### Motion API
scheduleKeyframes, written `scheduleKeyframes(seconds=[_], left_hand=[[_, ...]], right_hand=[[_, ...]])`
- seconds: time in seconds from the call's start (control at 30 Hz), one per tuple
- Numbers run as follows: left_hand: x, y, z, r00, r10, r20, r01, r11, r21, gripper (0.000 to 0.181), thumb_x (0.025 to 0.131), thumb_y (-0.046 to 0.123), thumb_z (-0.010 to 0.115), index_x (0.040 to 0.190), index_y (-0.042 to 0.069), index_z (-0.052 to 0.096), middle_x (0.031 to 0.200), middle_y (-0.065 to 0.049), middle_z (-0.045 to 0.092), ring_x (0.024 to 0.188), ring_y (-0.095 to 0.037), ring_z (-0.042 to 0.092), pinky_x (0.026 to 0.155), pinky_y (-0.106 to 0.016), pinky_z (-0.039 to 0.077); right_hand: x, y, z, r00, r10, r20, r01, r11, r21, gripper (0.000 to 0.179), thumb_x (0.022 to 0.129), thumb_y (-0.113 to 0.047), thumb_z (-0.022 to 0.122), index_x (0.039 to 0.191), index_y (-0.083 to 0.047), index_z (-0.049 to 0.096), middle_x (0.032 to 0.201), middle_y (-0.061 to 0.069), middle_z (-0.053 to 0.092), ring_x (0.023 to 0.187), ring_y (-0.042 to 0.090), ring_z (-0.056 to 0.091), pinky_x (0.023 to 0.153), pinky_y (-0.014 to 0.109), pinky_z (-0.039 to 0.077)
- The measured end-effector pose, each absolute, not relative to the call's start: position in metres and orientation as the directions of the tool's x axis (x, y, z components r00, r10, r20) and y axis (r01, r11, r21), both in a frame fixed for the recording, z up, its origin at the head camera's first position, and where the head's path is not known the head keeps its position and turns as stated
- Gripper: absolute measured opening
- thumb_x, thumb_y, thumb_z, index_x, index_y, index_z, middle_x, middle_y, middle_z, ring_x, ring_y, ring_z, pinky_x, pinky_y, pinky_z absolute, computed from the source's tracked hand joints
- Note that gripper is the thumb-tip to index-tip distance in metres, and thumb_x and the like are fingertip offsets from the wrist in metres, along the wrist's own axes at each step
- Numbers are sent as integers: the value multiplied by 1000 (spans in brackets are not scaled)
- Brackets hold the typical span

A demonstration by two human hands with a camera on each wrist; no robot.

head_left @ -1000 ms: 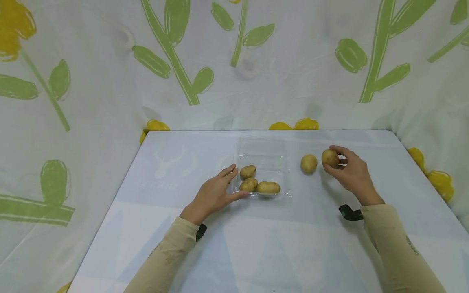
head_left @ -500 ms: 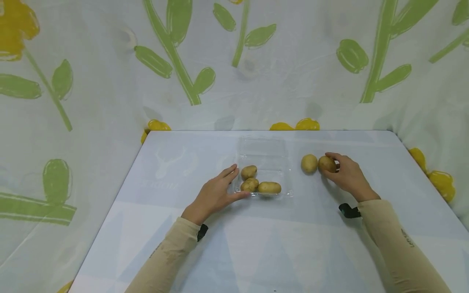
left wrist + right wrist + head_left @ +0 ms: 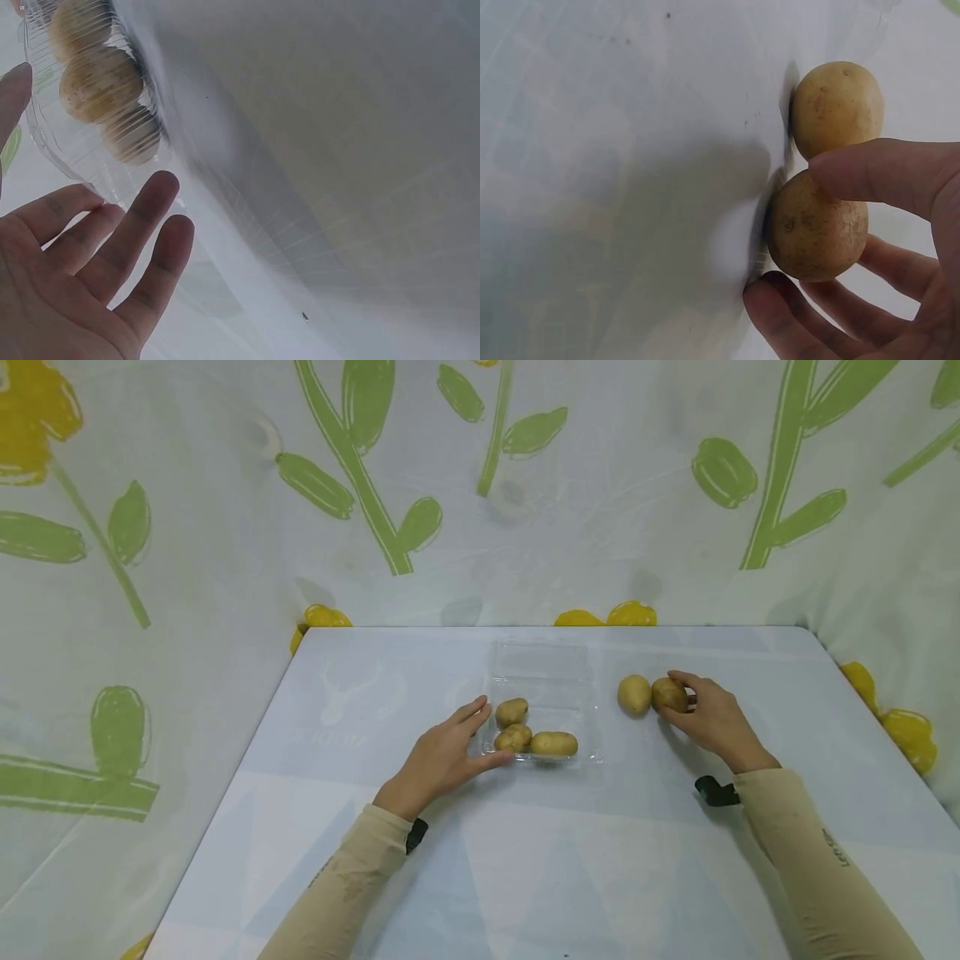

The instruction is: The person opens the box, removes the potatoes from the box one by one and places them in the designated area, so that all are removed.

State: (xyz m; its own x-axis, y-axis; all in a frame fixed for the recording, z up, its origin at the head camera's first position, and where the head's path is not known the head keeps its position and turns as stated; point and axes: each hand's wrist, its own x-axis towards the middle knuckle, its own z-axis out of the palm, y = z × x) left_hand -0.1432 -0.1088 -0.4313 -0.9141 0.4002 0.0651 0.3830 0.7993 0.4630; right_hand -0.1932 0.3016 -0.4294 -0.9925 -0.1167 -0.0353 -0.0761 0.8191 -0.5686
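Note:
My right hand (image 3: 718, 718) holds a brownish round potato (image 3: 669, 695) between thumb and fingers, low at the tabletop. Just left of it lies a paler potato (image 3: 634, 695); in the right wrist view the thumb covers part of where the two meet. A clear plastic clamshell box (image 3: 588, 727) stands with its lid folded back. Inside are a small potato (image 3: 512, 712), a rounder potato (image 3: 513, 739) and a long potato (image 3: 554, 744). My left hand (image 3: 438, 760) rests at the box's left side and front corner, its fingers (image 3: 154, 196) mostly straight.
The box's lid (image 3: 542, 660) lies toward the back of the white table (image 3: 360, 860). Behind the table hangs a pale curtain (image 3: 600, 527) printed with leaves and yellow flowers. A dark strap piece (image 3: 717, 792) sits at the right wrist.
My right hand has lowered the held potato and brought it left, close beside the paler potato. In the last half second it barely moves. The left hand stays at the box.

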Motion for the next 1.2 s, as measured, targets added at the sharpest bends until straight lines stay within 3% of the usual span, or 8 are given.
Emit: scheduleKeyframes(seconds=[0.33, 0.57, 0.8, 1.2], left_hand=[[-143, -109, -431, -915, 398, 70, 381, 792, 477, 89, 89, 63, 69, 155, 10, 41, 163, 2, 33, 141, -23, 46, 107, -45, 46], [-143, -109, -432, -912, 403, 77, 389, 789, 476, 90, 89, 64, 68, 155, 9, 42, 163, 0, 34, 140, -24, 47, 107, -44, 46], [-145, -108, -432, -910, 404, 89, 395, 785, 477, 89, 89, 63, 68, 154, 9, 42, 162, 0, 35, 141, -23, 46, 108, -44, 45], [-144, -110, -433, -909, 406, 89, 396, 782, 481, 90, 88, 63, 69, 154, 8, 43, 162, 0, 36, 141, -23, 46, 107, -45, 46]], right_hand=[[-191, 302, -426, -991, -127, -47, -76, 810, -581, 76, 95, -24, 73, 152, 6, 34, 143, 35, 43, 122, 52, 50, 91, 60, 50], [-189, 308, -418, -992, -122, -39, -78, 813, -576, 79, 97, -39, 69, 154, 3, 33, 149, 33, 39, 125, 52, 50, 92, 62, 49], [-186, 302, -405, -993, -117, 30, -115, 836, -537, 69, 100, -27, 66, 154, 2, 34, 144, 37, 42, 123, 55, 48, 94, 66, 46], [-176, 255, -393, -957, -228, 181, -291, 761, -579, 58, 95, -16, 72, 147, -7, 49, 142, 24, 51, 123, 45, 53, 99, 63, 45]])
